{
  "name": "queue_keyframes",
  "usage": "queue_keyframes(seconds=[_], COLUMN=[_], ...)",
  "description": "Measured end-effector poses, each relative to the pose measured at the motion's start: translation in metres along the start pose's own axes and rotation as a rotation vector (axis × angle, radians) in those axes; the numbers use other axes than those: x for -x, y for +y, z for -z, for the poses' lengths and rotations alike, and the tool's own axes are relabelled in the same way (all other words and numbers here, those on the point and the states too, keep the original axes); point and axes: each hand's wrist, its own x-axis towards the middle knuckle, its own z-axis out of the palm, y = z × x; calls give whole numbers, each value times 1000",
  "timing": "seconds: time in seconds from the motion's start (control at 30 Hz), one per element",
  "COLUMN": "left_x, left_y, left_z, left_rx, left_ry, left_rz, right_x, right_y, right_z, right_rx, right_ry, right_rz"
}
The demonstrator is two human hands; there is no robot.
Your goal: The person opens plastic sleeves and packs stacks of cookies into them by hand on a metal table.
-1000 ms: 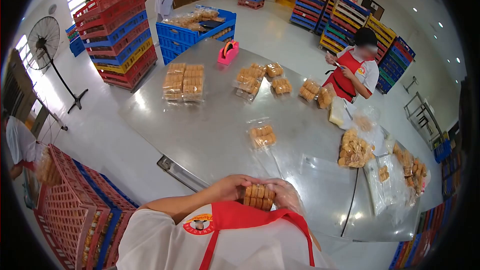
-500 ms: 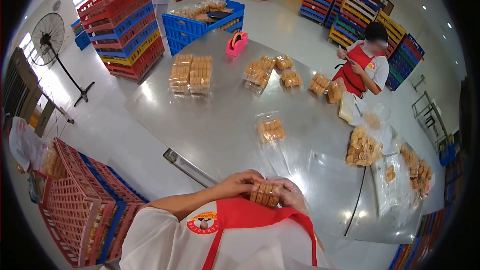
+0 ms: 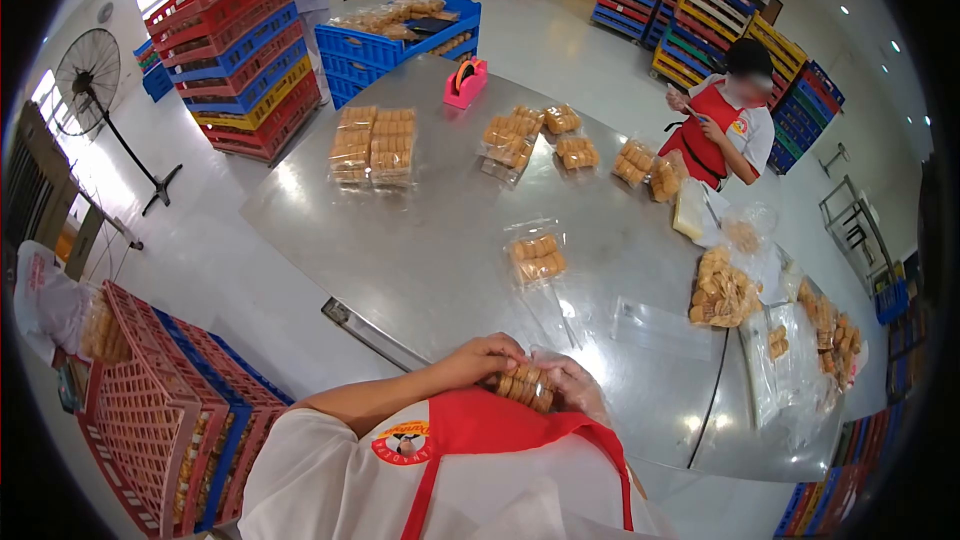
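Close to my chest, at the near table edge, I grip a clear pack of round brown biscuits between both hands. My left hand has its fingers curled over the pack's left end. On the right end, my right hand closes around it in a thin clear glove. Further in on the steel table lies another clear packet of biscuits. A flat clear plastic bag rests to the right of my hands.
Stacked biscuit packs and a pink tape dispenser stand at the far side. To the right are a bag of loose biscuits and plastic sheets. A co-worker stands across the table. Red crates rise at left.
The biscuit pack in my hands has tilted slightly, its right end lower. My hands stay closed on it. The whole view has shifted a little.
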Motion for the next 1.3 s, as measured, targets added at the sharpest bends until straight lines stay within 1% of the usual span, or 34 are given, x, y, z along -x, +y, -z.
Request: queue_keyframes(seconds=[0.07, 0.1, 0.17, 0.2, 0.27, 0.3, 0.37, 0.4, 0.5, 0.6, 0.7, 0.73, 0.77, 0.83, 0.87, 0.9, 0.93, 0.97, 1.0, 1.03, 1.07, 1.1, 1.17, 1.2, 1.3], left_x=[-4, -7, -15, -20, -25, -29, -38, -51, -69, -65, -64, -65, -65, -54, -47, -39, -34, -35, -38, -43, -49, -56, -73, -76, -99], left_y=[7, 3, -9, -11, -16, -12, -3, -26, -43, -41, -38, -38, -39, 2, 31, 65, 86, 92, 97, 98, 94, 87, 74, 70, 52], left_z=[-2, -3, -3, -1, 2, 3, 4, 20, 21, 18, 19, 20, 19, 0, -10, -21, -29, -38, -49, -56, -57, -63, -80, -86, -86], left_rx=[134, 185, 285, 273, 254, 248, 237, 199, -233, -336, -297, -118, -135, -174, -114, -57, 0, -118, -235, -352, -752, -980, -1432, -1596, -1804], left_ry=[39, 53, 75, 91, 129, 127, 129, 97, 228, 248, 317, 251, 262, 283, 250, 218, 187, 190, 193, 195, 136, 86, -24, -40, -89], left_rz=[205, 205, 210, 230, 270, 258, 230, 225, -228, -319, -4, 39, 30, 2, 62, 120, 177, 68, -43, -158, -407, -516, -737, -799, -911], right_x=[-8, -10, -3, -1, -9, -12, -12, -13, -31, -42, -28, -30, -30, -27, -27, -21, -13, -6, 27, 34, 44, 54, 70, 77, 83], right_y=[3, 2, -16, -23, -23, -23, -24, -26, -14, 6, -15, -14, -14, -24, -38, -37, -37, -39, -70, -70, -68, -65, -60, -56, -34], right_z=[4, 3, -17, -24, -24, -24, -32, -34, -19, -2, -34, -39, -44, -53, -57, -49, -35, -24, -42, -32, -19, -8, 10, 17, 44], right_rx=[549, 822, 998, 1083, 1160, 1203, 1349, 1423, 1525, 1612, 1720, 1679, 1640, 1566, 1393, 1179, 966, 753, 383, 232, 83, -66, -139, -177, -355], right_ry=[-75, -109, -121, -125, -121, -124, -58, -25, -12, -4, 5, 10, 20, 46, -17, 10, 36, 62, 91, 122, 151, 180, 290, 345, 422], right_rz=[322, 482, 387, 336, 328, 327, 418, 468, 694, 851, 678, 649, 663, 701, 523, 506, 490, 476, 303, 377, 450, 520, 549, 564, 440])
